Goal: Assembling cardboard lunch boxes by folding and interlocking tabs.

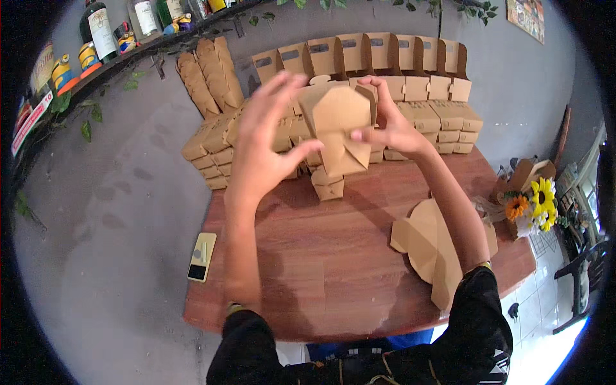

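A brown cardboard box (342, 110) with a tapered, folded front is raised above the far part of the table. My right hand (399, 131) grips its right side, the thumb on the front face and fingers curled behind the top edge. At the box's left is my left hand (262, 141), slightly blurred, its fingers stretched up and apart from the thumb. That thumb's tip is at the box's left edge; whether it touches, I cannot tell. Flat unfolded cardboard blanks (427, 247) lie on the table, partly under my right forearm.
Stacked folded boxes (420, 119) line the table's (301, 276) back, with handled carriers (353, 54) above them and nested cardboard pieces (208, 77) at left. A phone (202, 258) lies at the left edge, artificial flowers (539, 204) stand right. A bottle shelf (157, 40) hangs upper left.
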Demonstrator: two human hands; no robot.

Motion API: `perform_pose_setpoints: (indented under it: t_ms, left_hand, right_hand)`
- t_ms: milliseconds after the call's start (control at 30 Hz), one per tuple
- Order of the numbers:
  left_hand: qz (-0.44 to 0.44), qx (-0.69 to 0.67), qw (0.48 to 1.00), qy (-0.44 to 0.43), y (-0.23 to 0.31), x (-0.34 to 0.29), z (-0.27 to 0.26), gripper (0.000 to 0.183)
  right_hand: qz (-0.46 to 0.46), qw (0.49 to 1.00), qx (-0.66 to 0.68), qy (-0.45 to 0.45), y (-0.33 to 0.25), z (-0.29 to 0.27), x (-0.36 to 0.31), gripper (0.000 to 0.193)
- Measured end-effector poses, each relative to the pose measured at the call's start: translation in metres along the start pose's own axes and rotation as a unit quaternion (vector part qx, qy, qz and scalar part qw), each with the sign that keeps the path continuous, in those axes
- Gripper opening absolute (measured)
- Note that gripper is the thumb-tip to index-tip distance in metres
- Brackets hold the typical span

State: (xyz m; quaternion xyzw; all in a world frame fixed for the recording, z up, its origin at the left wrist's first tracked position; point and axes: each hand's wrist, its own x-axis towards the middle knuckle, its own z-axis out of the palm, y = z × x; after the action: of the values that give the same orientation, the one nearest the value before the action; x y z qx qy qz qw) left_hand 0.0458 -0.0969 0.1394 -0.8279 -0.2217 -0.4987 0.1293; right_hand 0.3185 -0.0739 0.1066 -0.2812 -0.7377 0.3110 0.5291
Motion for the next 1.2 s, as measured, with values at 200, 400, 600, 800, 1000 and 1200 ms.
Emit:
perform_pose_setpoints:
  t_ms: [200,400,600,800,1000,1200]
  left_hand:
    - [-0.305,-0.164,0.936,-0.066,-0.072,-0.059,0.066,0.067]
    - [-0.321,-0.266,0.897,-0.148,-0.092,-0.084,0.087,0.03]
    - [-0.315,-0.294,0.886,-0.17,-0.091,-0.084,0.089,0.026]
    - [-0.277,-0.179,0.933,-0.146,-0.088,-0.086,0.095,0.034]
    - [-0.22,-0.131,0.962,-0.092,-0.086,-0.087,0.106,0.029]
    - [-0.23,-0.127,0.959,-0.105,-0.085,-0.086,0.101,0.027]
  right_hand:
    - [0.126,0.988,0.053,0.067,0.05,-0.004,0.064,0.101]
    - [0.133,0.99,0.019,0.028,0.076,0.007,0.085,0.105]
    - [0.16,0.987,0.001,-0.012,0.093,0.013,0.084,0.089]
    - [0.175,0.983,-0.041,0.047,0.103,0.018,0.085,0.085]
    - [0.163,0.985,0.003,0.057,0.108,0.02,0.083,0.097]
    - [0.085,0.994,-0.061,0.011,0.108,0.021,0.071,0.09]
